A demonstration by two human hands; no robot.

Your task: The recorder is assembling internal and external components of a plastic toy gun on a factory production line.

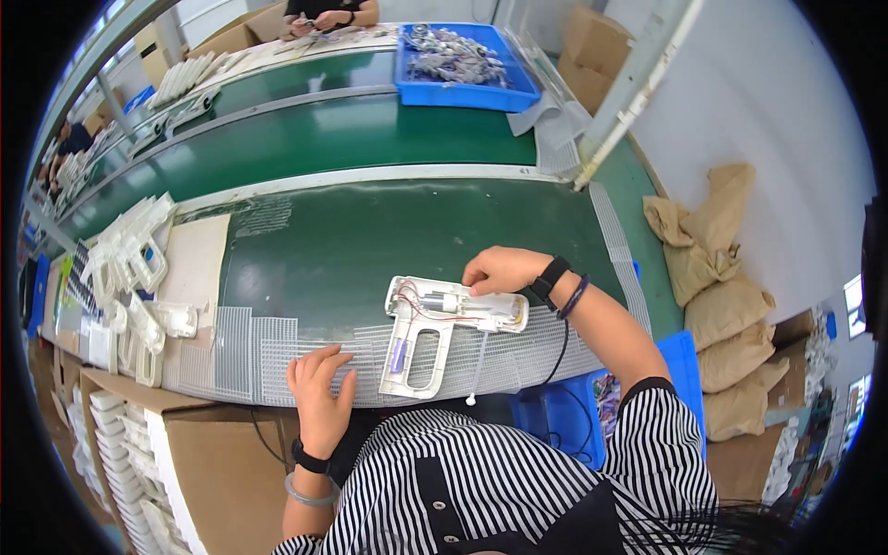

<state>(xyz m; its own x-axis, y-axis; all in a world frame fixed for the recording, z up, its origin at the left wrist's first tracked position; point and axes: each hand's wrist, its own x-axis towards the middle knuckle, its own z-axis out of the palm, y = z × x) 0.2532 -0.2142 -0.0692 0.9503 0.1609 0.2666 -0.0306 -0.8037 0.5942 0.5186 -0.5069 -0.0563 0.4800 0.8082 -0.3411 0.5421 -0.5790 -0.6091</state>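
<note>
A white gun-shaped plastic housing half lies on the mesh-edged bench in front of me, its inside facing up. It holds a silver and white motor-like cylinder, thin red wires and a purple battery-like cell in the handle. From its underside a thin white stalk points toward me. My right hand is at the upper edge of the housing, its fingers bent down and pressed together; the fingertips are partly hidden. My left hand rests by the bench's near edge, fingers apart and holding nothing, left of the housing.
White plastic shells are piled at the left. A blue bin sits by my right elbow, with a black cable near it. Across the green belt stands a blue tray of small parts; another person works behind. Brown sacks are stacked right.
</note>
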